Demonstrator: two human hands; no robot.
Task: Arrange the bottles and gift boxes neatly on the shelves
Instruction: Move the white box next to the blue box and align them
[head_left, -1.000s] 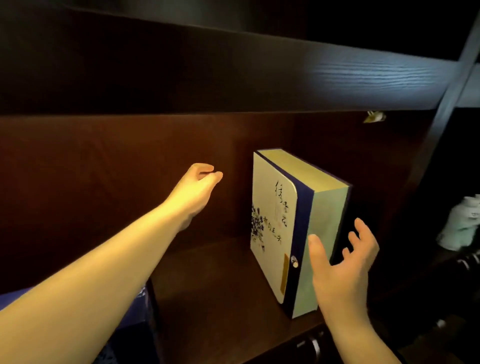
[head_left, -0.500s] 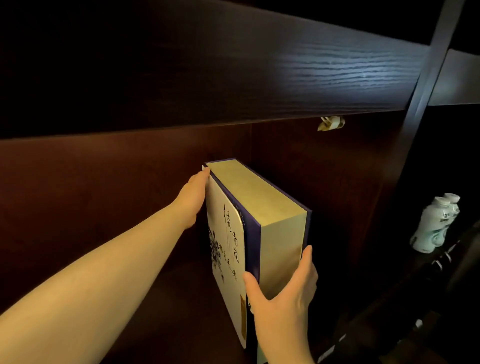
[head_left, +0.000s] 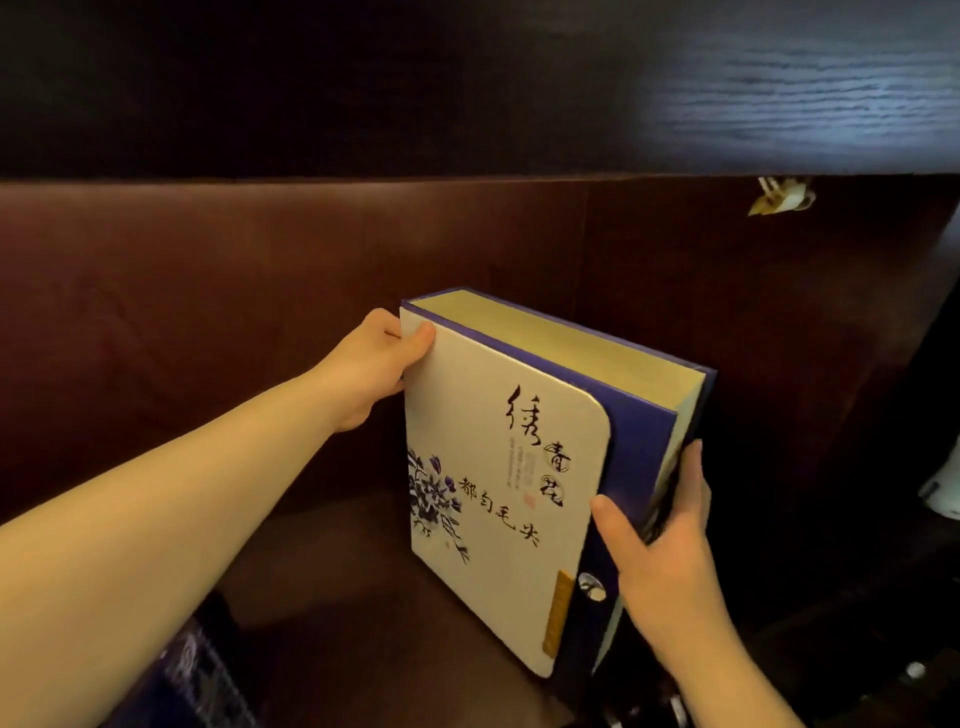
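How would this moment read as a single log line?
step: positioning gift box on shelf | left hand: gripping top corner | right hand: gripping near edge | box: upright

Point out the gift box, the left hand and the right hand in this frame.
White and blue book-shaped gift box (head_left: 498, 499), head view: on its white front cover.
Left hand (head_left: 371, 364), head view: back of the hand at the box's upper left corner.
Right hand (head_left: 662, 558), head view: back of the hand.

Both hands (head_left: 375, 364) (head_left: 662, 540) outstretched, fingers curled.
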